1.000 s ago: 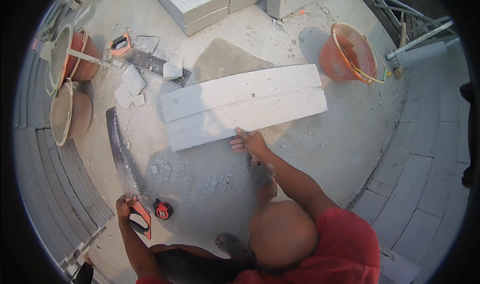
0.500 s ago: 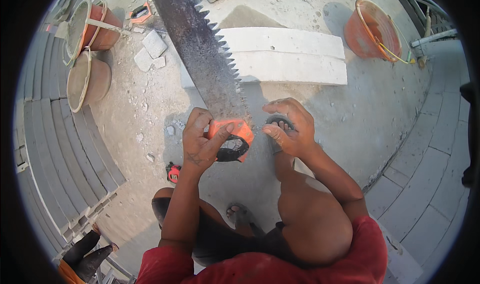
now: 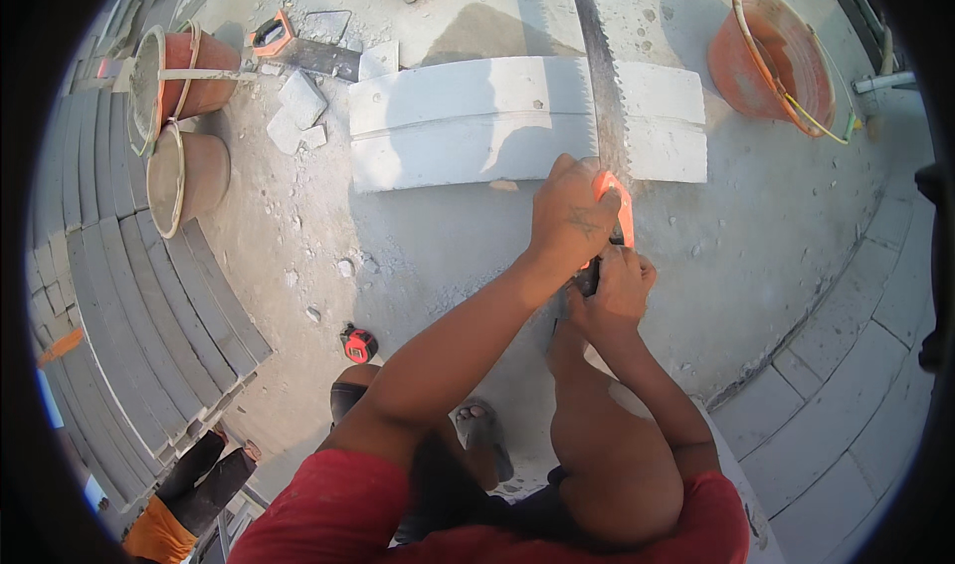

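Observation:
I hold a large-toothed handsaw [image 3: 609,111] with an orange-and-black handle, its blade pointing away from me. My left hand [image 3: 572,211] is closed around the top of the handle, near the blade. Lower down, my right hand [image 3: 614,290] grips the dark rear part of the same handle. The blade is edge-up over the right part of a long pale block [image 3: 438,111] on the ground; a line runs along the block. Whether the teeth touch it I cannot tell.
Left lie a second handsaw [image 3: 328,60], broken block pieces [image 3: 301,99], two orange buckets [image 3: 189,171] and stacked grey blocks [image 3: 129,305]. A red tape measure [image 3: 359,343] lies near my knee. Another bucket [image 3: 771,62] stands far right. Another person's legs [image 3: 204,479] show lower left.
The saw has swung right and turned from flat to edge-up, now over the block. My left hand moved right and away with it; my right hand, empty before, now grips the handle.

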`<state>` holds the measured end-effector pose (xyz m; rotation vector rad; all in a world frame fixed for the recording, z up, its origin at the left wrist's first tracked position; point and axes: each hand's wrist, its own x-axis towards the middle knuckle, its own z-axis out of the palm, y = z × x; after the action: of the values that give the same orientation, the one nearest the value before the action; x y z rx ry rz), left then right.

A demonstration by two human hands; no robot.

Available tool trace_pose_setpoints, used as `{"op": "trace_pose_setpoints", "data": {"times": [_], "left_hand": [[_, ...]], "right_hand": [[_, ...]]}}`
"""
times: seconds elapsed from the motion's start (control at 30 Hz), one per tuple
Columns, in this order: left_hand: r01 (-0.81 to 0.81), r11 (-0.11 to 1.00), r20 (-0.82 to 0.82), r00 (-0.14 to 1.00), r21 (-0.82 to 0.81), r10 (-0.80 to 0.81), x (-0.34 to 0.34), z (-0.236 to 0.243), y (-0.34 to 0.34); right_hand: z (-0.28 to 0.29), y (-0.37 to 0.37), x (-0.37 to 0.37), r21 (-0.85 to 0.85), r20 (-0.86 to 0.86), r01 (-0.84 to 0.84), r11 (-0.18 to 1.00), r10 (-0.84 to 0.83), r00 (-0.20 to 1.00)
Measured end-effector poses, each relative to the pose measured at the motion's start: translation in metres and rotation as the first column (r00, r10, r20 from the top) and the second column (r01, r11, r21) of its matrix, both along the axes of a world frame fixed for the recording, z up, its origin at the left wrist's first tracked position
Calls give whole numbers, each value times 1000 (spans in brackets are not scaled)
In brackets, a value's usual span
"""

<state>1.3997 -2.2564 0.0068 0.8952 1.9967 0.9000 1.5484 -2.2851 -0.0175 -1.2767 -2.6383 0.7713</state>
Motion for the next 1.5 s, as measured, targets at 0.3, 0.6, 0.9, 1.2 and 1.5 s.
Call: {"op": "trace_pose_setpoints", "data": {"times": [0.3, 0.6, 0.9, 1.2, 1.5], "left_hand": [[98, 988, -773, 633, 118, 29, -167, -139, 37], [-37, 999, -657, 753, 13, 36, -178, -142, 58], [-85, 993, -781, 625, -81, -11, -178, -164, 68], [-144, 928, -638, 761, -342, -117, -180, -152, 91], [-159, 931, -644, 759, -328, -97, -179, -156, 91]], "right_hand": [[75, 32, 66, -165, -388, 100, 981, -157, 908], [112, 15, 40, -589, -289, 403, 700, -648, 704], [-13, -64, -36, -395, -462, 405, 825, -559, 688], [-24, -69, -35, -357, -412, 411, 839, -536, 737], [-20, -85, -35, -394, -400, 415, 820, -560, 726]]}}
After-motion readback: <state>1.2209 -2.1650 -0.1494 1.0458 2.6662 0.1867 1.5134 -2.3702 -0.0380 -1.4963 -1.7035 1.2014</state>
